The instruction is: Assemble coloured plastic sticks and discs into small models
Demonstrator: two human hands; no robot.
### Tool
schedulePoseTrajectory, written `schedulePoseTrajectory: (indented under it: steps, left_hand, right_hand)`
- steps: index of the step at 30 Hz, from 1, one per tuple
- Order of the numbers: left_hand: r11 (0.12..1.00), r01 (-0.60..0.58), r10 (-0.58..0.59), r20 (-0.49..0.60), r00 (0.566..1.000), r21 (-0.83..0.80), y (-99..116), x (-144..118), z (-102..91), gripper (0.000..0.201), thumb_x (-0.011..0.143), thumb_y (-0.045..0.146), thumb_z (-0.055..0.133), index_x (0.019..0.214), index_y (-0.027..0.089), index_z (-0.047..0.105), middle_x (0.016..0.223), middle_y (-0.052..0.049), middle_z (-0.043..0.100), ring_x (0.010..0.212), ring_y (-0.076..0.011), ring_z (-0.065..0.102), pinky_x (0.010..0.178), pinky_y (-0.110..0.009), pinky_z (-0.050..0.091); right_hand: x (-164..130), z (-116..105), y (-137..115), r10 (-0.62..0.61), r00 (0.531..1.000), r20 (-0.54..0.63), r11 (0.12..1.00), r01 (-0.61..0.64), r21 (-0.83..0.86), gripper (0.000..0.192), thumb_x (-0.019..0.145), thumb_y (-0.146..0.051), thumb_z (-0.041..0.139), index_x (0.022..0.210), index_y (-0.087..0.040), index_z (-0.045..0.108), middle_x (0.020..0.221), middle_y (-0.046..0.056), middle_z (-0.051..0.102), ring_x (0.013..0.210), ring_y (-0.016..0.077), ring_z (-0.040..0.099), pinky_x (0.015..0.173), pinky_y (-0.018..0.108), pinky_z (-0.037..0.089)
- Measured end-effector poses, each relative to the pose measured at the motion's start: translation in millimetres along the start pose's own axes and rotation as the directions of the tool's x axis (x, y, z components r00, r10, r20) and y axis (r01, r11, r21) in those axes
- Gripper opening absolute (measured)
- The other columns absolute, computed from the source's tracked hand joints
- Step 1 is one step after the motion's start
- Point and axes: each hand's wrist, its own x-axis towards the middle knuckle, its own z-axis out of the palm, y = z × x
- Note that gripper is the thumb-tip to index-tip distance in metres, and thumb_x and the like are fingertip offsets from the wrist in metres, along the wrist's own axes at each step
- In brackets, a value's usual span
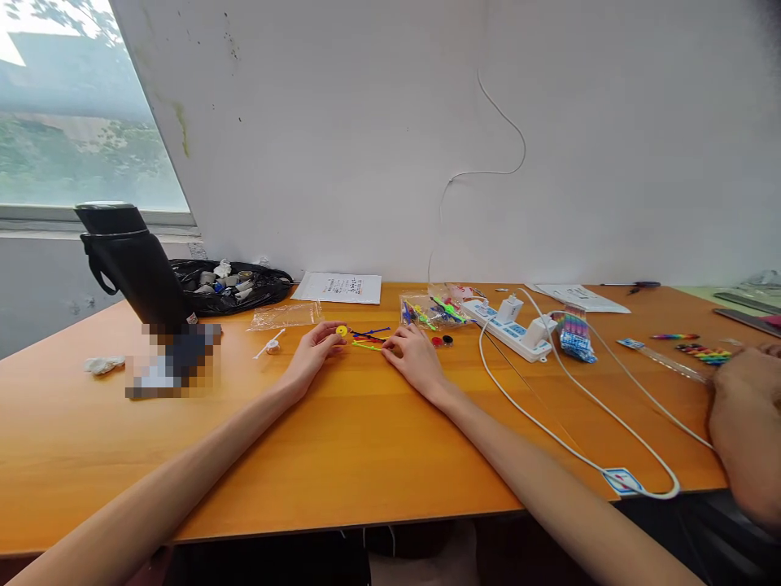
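Between its thumb and fingertips, my left hand [314,350] pinches a small yellow disc [342,331] with a hole in it. Just to the right, my right hand [418,358] has its thumb and fingers closed at the end of a thin black stick [368,335]. The stick's other end points toward the disc; whether they touch I cannot tell. Lying between the hands are a blue plastic stick [379,330] and a lime-green stick [366,346], its right end close to my right fingertips. A red disc [436,342] and a black disc [447,340] rest beyond my right hand.
A clear bag of coloured plastic parts [433,309] lies behind my right hand. White cables loop from a power strip [509,332]. To the left are a white stick piece [268,346], a black bottle [131,260] and a black bag [268,285]. Another person's arm [748,423] rests at right.
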Motion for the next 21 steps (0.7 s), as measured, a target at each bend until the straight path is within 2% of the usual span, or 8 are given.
schedulePoseTrajectory:
  steps: [7,11,16,18,21]
  left_hand:
    - [1.0,0.003,-0.003,0.016,1.0,0.023,-0.6,0.3,-0.4,0.042,0.079,0.043,0.069,0.114,0.02,0.066,0.12,-0.008,0.066,0.098,-0.0205,0.065,0.088,-0.032,0.05]
    - [0.999,0.006,-0.007,0.032,0.999,0.033,2.2,-1.5,1.1,0.041,0.079,0.043,0.069,0.113,0.02,0.066,0.121,-0.009,0.066,0.098,-0.02,0.065,0.087,-0.031,0.051]
    - [0.999,-0.015,0.014,0.039,0.999,0.043,4.3,-2.2,1.7,0.041,0.078,0.043,0.071,0.111,0.02,0.067,0.121,-0.009,0.067,0.097,-0.0208,0.067,0.088,-0.033,0.052]
    - [0.999,-0.036,0.033,0.085,0.996,0.035,4.6,-3.4,2.3,0.041,0.079,0.044,0.07,0.111,0.019,0.067,0.12,-0.009,0.067,0.096,-0.0209,0.068,0.09,-0.036,0.053]
    - [0.997,-0.077,0.066,0.254,0.965,0.032,4.6,-7.3,4.8,0.039,0.082,0.045,0.068,0.111,0.019,0.065,0.118,-0.009,0.068,0.094,-0.0212,0.071,0.094,-0.038,0.053]
  right_hand:
    - [9.7,0.7,20.9,0.038,0.996,-0.083,0.99,-0.049,-0.13,0.019,0.096,-0.023,0.054,0.097,-0.021,0.073,0.103,0.008,0.068,0.105,0.0261,0.056,0.094,0.042,0.04]
    - [13.3,-0.9,31.5,0.033,0.999,-0.032,0.978,-0.039,-0.207,0.021,0.096,-0.023,0.055,0.102,-0.021,0.076,0.106,0.011,0.068,0.108,0.029,0.054,0.093,0.045,0.039]
    - [14.9,3.2,30.1,-0.047,0.998,0.033,0.974,0.053,-0.222,0.021,0.097,-0.026,0.057,0.104,-0.025,0.077,0.102,0.009,0.067,0.104,0.027,0.054,0.091,0.042,0.04]
    - [15.7,4.3,28.3,-0.065,0.997,0.04,0.969,0.073,-0.237,0.02,0.097,-0.026,0.057,0.102,-0.025,0.077,0.101,0.008,0.068,0.103,0.0266,0.055,0.09,0.041,0.04]
    - [17.0,4.0,26.1,-0.064,0.997,0.05,0.966,0.074,-0.248,0.019,0.097,-0.025,0.057,0.097,-0.023,0.076,0.1,0.008,0.069,0.102,0.0261,0.056,0.091,0.041,0.039]
